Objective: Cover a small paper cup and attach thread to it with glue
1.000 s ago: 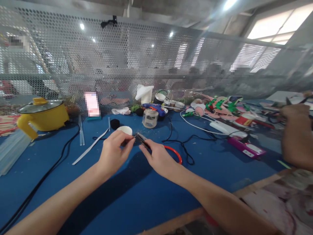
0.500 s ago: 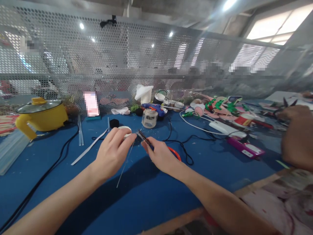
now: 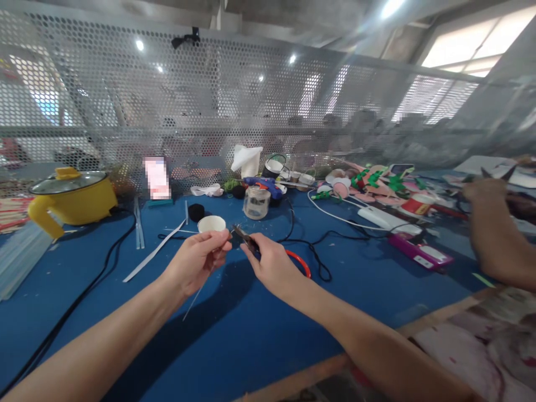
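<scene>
Wire (image 3: pixel 191 304) slants leftward and toward you beneath your left hand (image 3: pixel 203 257), thumb and fingertips pinched on it. Your right hand (image 3: pixel 271 263) wraps pliers (image 3: pixel 249 242), tips just right of that pinch.

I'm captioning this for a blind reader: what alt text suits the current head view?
A person's right hand grips a pliers-like tool beside the left hand, which seems to hold a thin strand, over a blue table; beyond stand a white cup, clear jar and yellow pot.
</scene>
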`<state>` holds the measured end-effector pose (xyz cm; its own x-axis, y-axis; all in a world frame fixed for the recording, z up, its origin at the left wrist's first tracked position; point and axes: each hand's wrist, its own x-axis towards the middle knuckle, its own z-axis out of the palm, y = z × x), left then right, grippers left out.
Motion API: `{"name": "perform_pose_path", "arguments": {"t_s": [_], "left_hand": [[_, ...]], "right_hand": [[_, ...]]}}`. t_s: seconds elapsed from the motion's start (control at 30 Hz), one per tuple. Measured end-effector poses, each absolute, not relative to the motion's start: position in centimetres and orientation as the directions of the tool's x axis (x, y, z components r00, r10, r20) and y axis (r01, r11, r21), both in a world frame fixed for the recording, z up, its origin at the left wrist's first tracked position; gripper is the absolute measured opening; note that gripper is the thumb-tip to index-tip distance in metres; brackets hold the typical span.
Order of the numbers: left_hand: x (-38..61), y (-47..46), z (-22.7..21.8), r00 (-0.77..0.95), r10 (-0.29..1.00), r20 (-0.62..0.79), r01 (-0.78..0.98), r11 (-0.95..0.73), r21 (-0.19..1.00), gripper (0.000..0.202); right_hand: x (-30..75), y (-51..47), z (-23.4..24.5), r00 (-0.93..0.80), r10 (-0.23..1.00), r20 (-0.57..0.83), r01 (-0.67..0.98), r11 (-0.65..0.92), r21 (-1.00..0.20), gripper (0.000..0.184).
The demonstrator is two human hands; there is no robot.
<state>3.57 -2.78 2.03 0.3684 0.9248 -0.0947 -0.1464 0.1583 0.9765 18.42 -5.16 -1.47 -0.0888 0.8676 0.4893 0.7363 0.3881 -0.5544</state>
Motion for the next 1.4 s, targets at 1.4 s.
{"name": "perform_pose_path", "arguments": {"t_s": [1.4], "left_hand": [[1.8, -1.6, 2.0, 0.628, 0.098, 0.772, 0.495, -0.816, -0.299, 0.005]], "right_hand": [[18.6, -5.4, -1.0, -0.130, 0.942, 0.309, 0.686, 0.311, -0.658, 0.024]]}}
